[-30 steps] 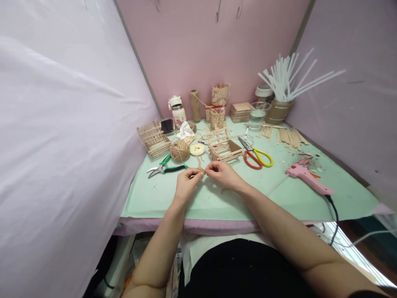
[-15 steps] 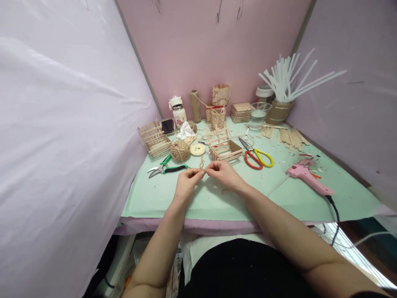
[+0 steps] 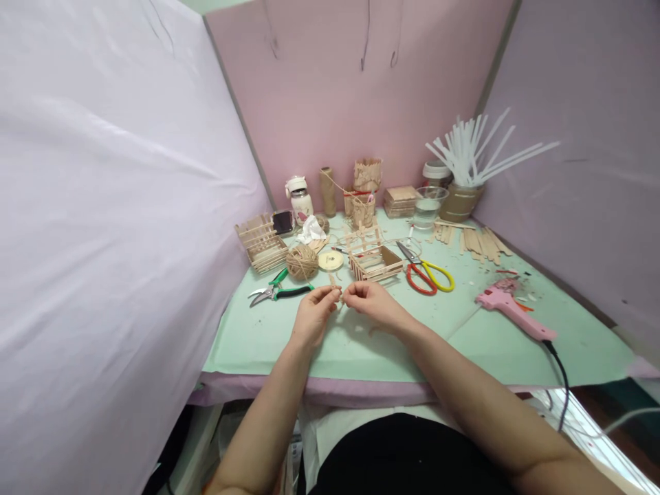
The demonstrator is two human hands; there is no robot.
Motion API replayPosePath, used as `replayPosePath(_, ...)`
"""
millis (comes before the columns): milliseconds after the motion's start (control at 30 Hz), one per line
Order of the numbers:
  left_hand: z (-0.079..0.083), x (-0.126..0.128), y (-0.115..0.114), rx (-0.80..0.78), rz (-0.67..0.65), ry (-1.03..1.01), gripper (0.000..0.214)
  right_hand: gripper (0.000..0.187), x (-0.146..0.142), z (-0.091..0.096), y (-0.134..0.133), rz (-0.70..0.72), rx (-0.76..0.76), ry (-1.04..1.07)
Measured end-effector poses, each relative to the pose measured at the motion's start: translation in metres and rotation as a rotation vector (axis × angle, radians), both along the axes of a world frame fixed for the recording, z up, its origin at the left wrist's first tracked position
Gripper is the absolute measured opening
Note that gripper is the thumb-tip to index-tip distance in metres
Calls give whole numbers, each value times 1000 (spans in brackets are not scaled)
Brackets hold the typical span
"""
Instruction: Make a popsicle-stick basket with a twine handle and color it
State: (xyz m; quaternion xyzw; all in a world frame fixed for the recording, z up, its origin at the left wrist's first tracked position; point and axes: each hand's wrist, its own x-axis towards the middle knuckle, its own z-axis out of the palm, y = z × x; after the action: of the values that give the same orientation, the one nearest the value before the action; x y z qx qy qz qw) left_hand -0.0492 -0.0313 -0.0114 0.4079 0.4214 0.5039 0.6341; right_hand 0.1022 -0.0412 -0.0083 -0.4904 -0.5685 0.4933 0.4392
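Observation:
Over the middle of the table, my left hand (image 3: 315, 313) pinches a short tan piece of twine (image 3: 333, 280) between thumb and fingers. My right hand (image 3: 376, 306) is close beside it, thumb and fingertips pressed together at the twine's other part; the exact hold is too small to see. Just beyond my left hand are a ball of jute twine (image 3: 302, 262) and green-and-black pruning shears (image 3: 289, 292). Behind my right hand stands a small crate of wooden sticks (image 3: 375, 261). A round pale disc (image 3: 331, 260) lies between ball and crate.
Scissors (image 3: 421, 276) with red and yellow handles lie right of the crate. A pink glue gun (image 3: 518, 315) rests farther right, its cord over the edge. Along the back are a cup of water (image 3: 430, 210), a white bottle (image 3: 299, 201) and another stick crate (image 3: 262, 244).
The view has tilted up slightly, so everything sits lower in the picture. My fingertips have drawn a little apart, and the twine between them has shifted.

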Motion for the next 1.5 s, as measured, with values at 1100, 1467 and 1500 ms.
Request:
replayPosePath(1100,99,60,94,458,-630,653,16,26,108,50,-7,-324,191,-139)
replayPosePath(1467,114,138,149,715,-634,1175,15,19,129,28,32,-447,118,-117)
replayPosePath(1500,109,141,152,731,-615,1222,15,18,129,25,35,-455,119,-136)
